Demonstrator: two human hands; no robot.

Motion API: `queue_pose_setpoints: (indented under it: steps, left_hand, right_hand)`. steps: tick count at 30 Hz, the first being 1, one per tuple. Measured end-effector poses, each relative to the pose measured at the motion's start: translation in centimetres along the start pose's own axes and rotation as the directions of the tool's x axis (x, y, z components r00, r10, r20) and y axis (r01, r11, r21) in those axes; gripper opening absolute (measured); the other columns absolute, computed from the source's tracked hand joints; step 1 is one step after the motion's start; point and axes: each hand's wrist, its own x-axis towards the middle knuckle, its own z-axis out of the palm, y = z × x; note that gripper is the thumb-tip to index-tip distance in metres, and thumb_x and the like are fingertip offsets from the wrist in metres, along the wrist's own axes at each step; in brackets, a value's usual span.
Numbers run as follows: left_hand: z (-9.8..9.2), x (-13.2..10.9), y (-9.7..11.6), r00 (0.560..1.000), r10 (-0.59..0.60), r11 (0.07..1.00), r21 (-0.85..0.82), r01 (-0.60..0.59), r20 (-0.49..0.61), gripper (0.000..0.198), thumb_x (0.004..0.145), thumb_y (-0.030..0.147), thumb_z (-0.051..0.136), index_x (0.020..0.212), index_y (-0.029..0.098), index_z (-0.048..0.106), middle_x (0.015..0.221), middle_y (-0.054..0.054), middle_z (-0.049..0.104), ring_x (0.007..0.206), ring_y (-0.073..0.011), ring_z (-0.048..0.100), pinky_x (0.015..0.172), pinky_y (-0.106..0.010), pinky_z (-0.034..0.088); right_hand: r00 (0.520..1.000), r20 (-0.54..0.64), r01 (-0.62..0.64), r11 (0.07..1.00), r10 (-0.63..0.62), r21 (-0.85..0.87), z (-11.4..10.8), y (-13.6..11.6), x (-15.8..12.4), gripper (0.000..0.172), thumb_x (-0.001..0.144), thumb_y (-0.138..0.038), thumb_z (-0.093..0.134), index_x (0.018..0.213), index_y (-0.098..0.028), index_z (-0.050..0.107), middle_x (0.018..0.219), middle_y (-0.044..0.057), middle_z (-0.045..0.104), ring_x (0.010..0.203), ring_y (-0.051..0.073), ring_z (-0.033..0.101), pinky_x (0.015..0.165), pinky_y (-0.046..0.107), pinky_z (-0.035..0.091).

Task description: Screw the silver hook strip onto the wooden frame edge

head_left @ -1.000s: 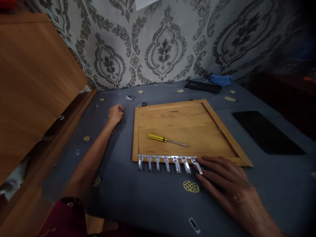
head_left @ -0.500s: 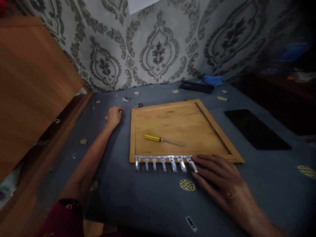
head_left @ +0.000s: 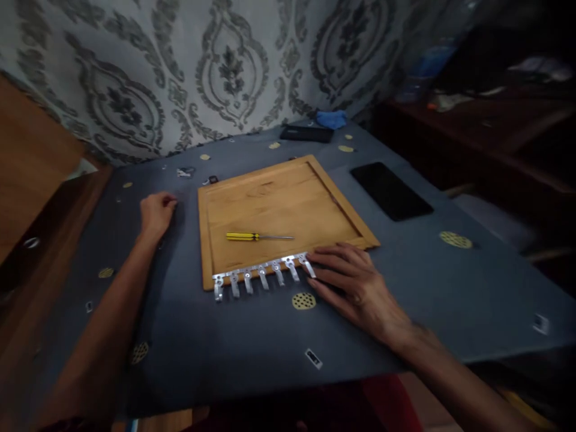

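Wooden panel flat on grey cloth. Right hand spread flat, fingertips pinning hook rail at panel's near edge, gripping nothing. Left hand curled left of panel; contents hidden. Risk: rail slides off edge if pressure eases; screwdriver on panel may roll.

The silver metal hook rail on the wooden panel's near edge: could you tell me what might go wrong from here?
The silver metal hook rail overhangs the wooden panel, pinned only by the right hand at one end; it may pivot out of line. The yellow-handled screwdriver lies loose and could roll. Small parts by the left hand might scatter on the cloth.
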Motion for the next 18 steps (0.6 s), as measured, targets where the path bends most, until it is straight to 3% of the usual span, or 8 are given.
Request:
queue_pose_setpoints:
  steps: [4,6,8,13,16,18]
  left_hand:
    - [-0.9,-2.1,2.6,0.998,0.064,0.986,-0.153,-0.059,0.026,0.026,0.095,0.037,0.063,0.107,0.014,0.064,0.103,-0.006,0.067,0.088,-0.0174,0.066,0.08,-0.037,0.058]
    - [-1.1,-3.7,4.9,0.988,0.138,0.961,-0.252,-0.119,0.063,0.016,0.09,0.032,0.067,0.093,0.017,0.067,0.085,-0.001,0.068,0.076,-0.0156,0.065,0.074,-0.032,0.057]
    - [-1.1,-5.8,7.7,0.967,0.229,0.923,-0.341,-0.18,0.11,0.01,0.082,0.032,0.07,0.085,0.023,0.069,0.079,0.001,0.07,0.074,-0.0162,0.066,0.071,-0.03,0.056]
    - [-0.2,-10.4,14.7,0.847,0.447,0.837,-0.467,-0.284,0.286,0.012,0.073,0.035,0.073,0.08,0.025,0.075,0.077,0.0,0.074,0.072,-0.0172,0.068,0.064,-0.027,0.055]
    - [0.8,-11.9,17.1,0.725,0.568,0.775,-0.55,-0.311,0.39,0.01,0.081,0.028,0.066,0.083,0.025,0.074,0.079,0.001,0.075,0.072,-0.0148,0.068,0.065,-0.025,0.053]
    - [1.4,-12.3,18.0,0.678,0.598,0.765,-0.556,-0.324,0.428,0.009,0.082,0.025,0.065,0.083,0.024,0.073,0.078,0.002,0.074,0.071,-0.0135,0.067,0.065,-0.024,0.052]
  right_hand:
    - [1.0,-0.007,-0.013,1.0,0.013,-0.003,-0.2,-0.2,0.1,0.013,0.098,-0.025,0.06,0.097,-0.027,0.073,0.113,0.001,0.076,0.109,0.024,0.066,0.097,0.048,0.05]
    - [1.0,-0.006,-0.025,1.0,0.025,0.0,-0.2,-0.2,0.1,0.014,0.099,-0.025,0.059,0.097,-0.028,0.072,0.114,0.0,0.075,0.109,0.023,0.066,0.1,0.047,0.049]
    - [0.999,-0.013,-0.03,0.999,0.03,0.02,-0.2,-0.2,0.0,0.013,0.099,-0.025,0.059,0.097,-0.026,0.072,0.115,0.001,0.075,0.11,0.023,0.065,0.1,0.047,0.049]
    - [0.999,-0.016,-0.033,0.999,0.034,0.04,-0.2,-0.2,-0.1,0.015,0.1,-0.027,0.058,0.099,-0.024,0.072,0.116,0.002,0.075,0.112,0.022,0.063,0.101,0.048,0.047]
    - [0.998,0.004,-0.064,0.997,0.063,0.047,-0.3,-0.4,0.0,0.019,0.101,-0.028,0.055,0.1,-0.024,0.074,0.116,0.002,0.075,0.113,0.023,0.063,0.102,0.049,0.046]
    - [0.998,0.002,-0.07,0.996,0.07,0.05,-0.4,-0.4,0.0,0.02,0.102,-0.028,0.054,0.099,-0.024,0.074,0.116,0.002,0.075,0.113,0.023,0.063,0.103,0.049,0.045]
